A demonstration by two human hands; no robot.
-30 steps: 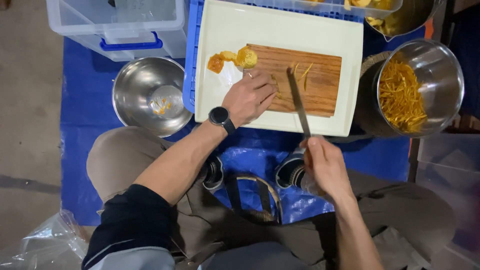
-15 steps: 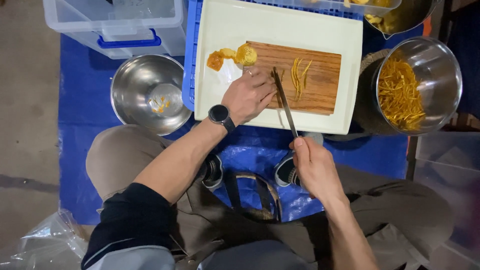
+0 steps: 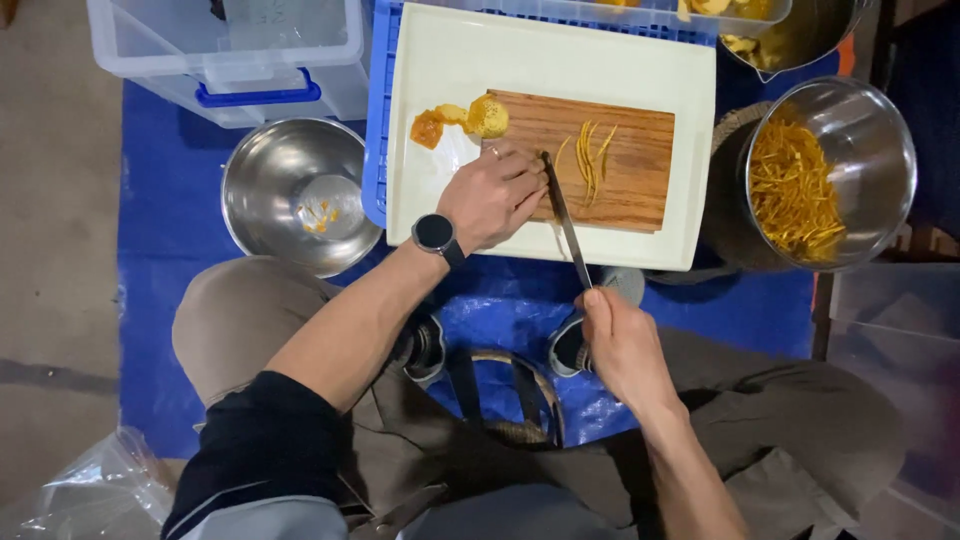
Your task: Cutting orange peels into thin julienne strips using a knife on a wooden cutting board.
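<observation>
1. While the right hand [image 3: 622, 345] clenches the handle of a long, narrow knife [image 3: 563, 215], its thin metal blade angles toward 11 o'clock over the wooden cutting board [image 3: 625, 170].
2. At 9 o'clock of the blade, the left hand [image 3: 492, 195], with a round black wristwatch [image 3: 434, 233], presses curled fingers on the board; what it pins is hidden.
3. Thin yellow peel strips [image 3: 590, 152] lie just at 3 o'clock of the blade tip.
4. Rough orange peel pieces [image 3: 462, 120] sit at the board's 9 o'clock corner, on the flat white tray [image 3: 540, 55].
5. At 3 o'clock, a shiny steel bowl [image 3: 885, 140] holds shredded peel; at 9 o'clock, a second steel bowl [image 3: 270, 165] holds a few scraps.
</observation>
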